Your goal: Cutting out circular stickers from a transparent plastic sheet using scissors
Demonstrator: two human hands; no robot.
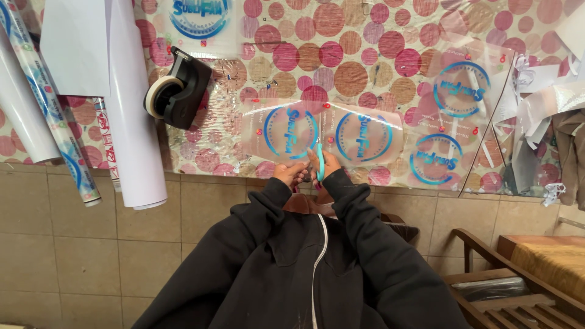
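A clear plastic film sheet (329,131) printed with blue round logos lies on the table's dotted cover, near the front edge. My right hand (327,164) grips turquoise-handled scissors (319,159), whose blades point away from me into the film between two logos. My left hand (291,173) pinches the near edge of the film just left of the scissors. Both arms wear black sleeves.
A black tape dispenser (178,88) stands at the left. White and printed paper rolls (131,122) hang over the table's left edge. More printed film (460,97) and paper scraps (536,103) lie at the right. A wooden chair (506,274) stands at lower right on the tiled floor.
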